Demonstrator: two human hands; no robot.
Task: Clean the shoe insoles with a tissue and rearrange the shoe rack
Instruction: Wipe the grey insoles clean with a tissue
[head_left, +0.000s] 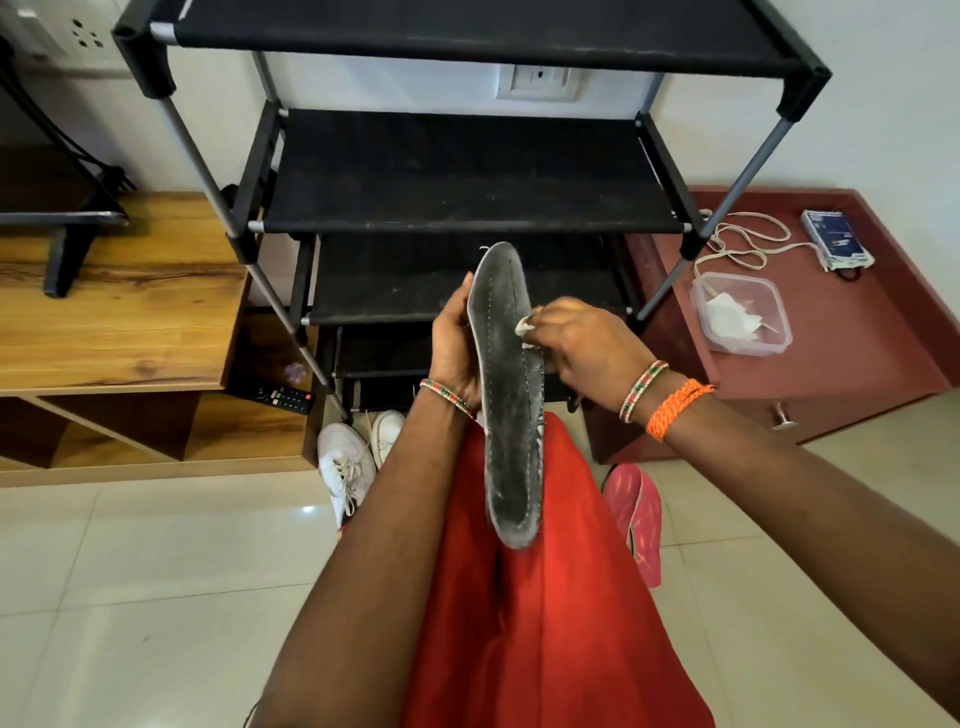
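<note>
A long dark grey insole (511, 415) with a stitched edge stands upright over my red-clothed lap. My left hand (454, 345) grips its left edge near the upper part. My right hand (576, 338) pinches a small white tissue (524, 328) and presses it against the insole's right edge. Behind them stands the black fabric shoe rack (467, 171); the shelves I can see are bare. A pair of white sneakers (345, 465) lies on the floor at the rack's foot, left of my lap.
A pink slipper (636, 514) lies on the tiled floor right of my lap. A clear plastic box (740, 312) holding white tissues sits on a maroon cabinet (857, 338) beside a cord and a blue pack. A wooden TV unit (119, 312) with a remote stands at the left.
</note>
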